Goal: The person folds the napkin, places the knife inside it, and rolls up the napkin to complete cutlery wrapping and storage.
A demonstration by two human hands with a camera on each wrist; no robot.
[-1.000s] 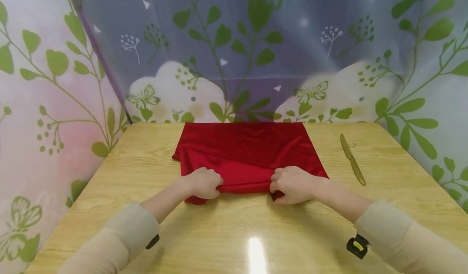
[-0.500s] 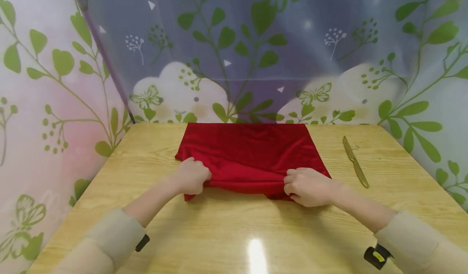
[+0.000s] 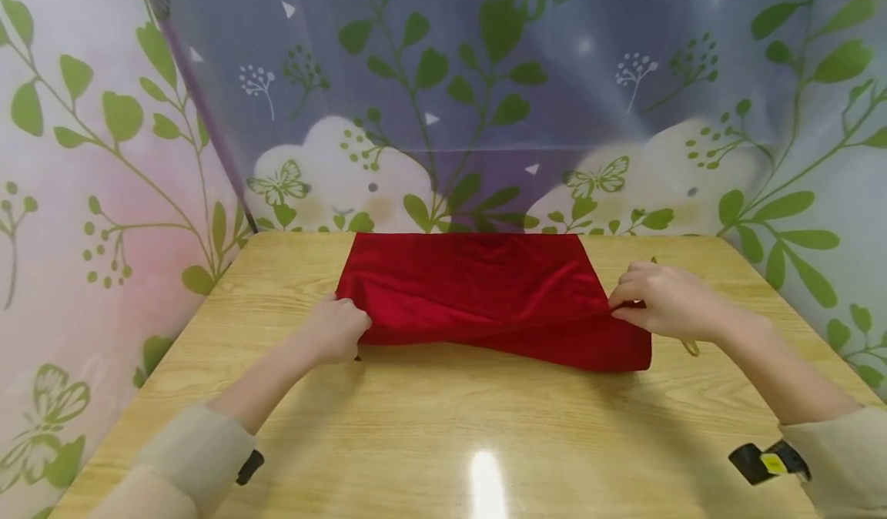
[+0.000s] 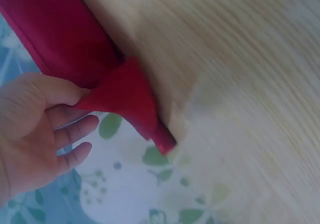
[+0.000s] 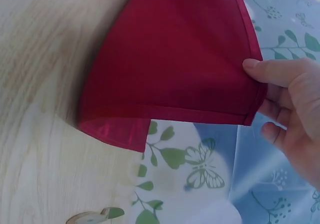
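Observation:
A shiny red cloth lies towards the back of the table, its near part folded over. At its left side my left hand pinches the cloth's edge between thumb and forefinger; the left wrist view shows the other fingers of that left hand loosely bent behind. My right hand pinches the right corner and holds it raised off the table. In the right wrist view the hemmed corner of the red cloth hangs from the thumb and fingers of the right hand, with the fold curving below.
A gold-coloured knife lies on the wooden table to the right, mostly hidden behind my right hand in the head view. Part of the knife shows in the right wrist view. A leaf-patterned backdrop stands behind the table.
My hands have moved apart along the cloth. The left went left to the side edge; the right went right and up, raising the corner, and now covers most of the knife.

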